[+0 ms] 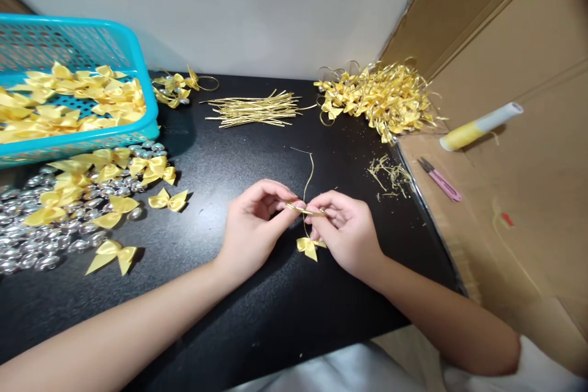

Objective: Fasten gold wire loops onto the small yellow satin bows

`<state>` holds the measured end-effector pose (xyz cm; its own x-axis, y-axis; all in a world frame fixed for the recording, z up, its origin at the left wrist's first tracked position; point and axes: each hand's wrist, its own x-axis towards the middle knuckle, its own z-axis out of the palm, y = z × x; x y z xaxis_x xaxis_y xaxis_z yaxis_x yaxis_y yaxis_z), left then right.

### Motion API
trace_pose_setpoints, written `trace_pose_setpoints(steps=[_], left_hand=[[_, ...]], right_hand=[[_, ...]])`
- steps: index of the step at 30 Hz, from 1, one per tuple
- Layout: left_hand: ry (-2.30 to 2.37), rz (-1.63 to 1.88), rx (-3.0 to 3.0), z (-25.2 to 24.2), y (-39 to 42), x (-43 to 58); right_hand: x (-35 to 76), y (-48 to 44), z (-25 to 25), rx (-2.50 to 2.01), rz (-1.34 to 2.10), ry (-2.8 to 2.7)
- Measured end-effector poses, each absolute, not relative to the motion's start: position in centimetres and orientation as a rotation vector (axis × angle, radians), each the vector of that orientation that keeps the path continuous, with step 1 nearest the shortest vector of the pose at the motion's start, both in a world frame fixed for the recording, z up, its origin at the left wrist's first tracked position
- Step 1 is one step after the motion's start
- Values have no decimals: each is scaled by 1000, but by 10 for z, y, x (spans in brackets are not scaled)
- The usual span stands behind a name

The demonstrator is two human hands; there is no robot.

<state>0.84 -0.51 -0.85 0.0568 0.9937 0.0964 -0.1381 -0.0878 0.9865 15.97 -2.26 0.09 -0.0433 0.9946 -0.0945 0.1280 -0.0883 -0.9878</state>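
Over the middle of the black table point(257, 153), my left hand point(257, 220) and my right hand point(344, 229) meet, both pinched on a thin gold wire tie point(309, 179). The tie runs across between the fingertips, and its free end curls up and away from me. A small yellow ribbon bow point(309, 247) hangs just below my right hand's fingers; I cannot tell if the tie passes through it.
A turquoise basket point(138, 61) of yellow bows sits at the far left, with loose bows point(110, 205) and silver beads point(27, 245) below it. Gold ties point(252, 109) lie at the back, a heap of wired bows point(381, 98) at the back right. Snips point(440, 180) and a thread spool point(480, 126) rest on cardboard.
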Motion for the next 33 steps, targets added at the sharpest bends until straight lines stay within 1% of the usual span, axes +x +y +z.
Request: trace_pose_setpoints(steps=[4,7,9,16,33], left_hand=[[1084,1199,1654,-8,-3,2],[1128,1197,1987,-4,-2,-1],[1147,1216,2089,-2,-2,-2],[1193,1198,2151,-1,-2,-2],[1188,1231,2185,-2,-4,-4]], right_hand=[[168,-17,2,-1313,944,-1584],[172,-14,3,-1246,684,-1766],[174,-14,3,-1213,605,-1817],[174,-13,3,-1187,567,-1836],[174,-16,7,-1260,649,-1814]])
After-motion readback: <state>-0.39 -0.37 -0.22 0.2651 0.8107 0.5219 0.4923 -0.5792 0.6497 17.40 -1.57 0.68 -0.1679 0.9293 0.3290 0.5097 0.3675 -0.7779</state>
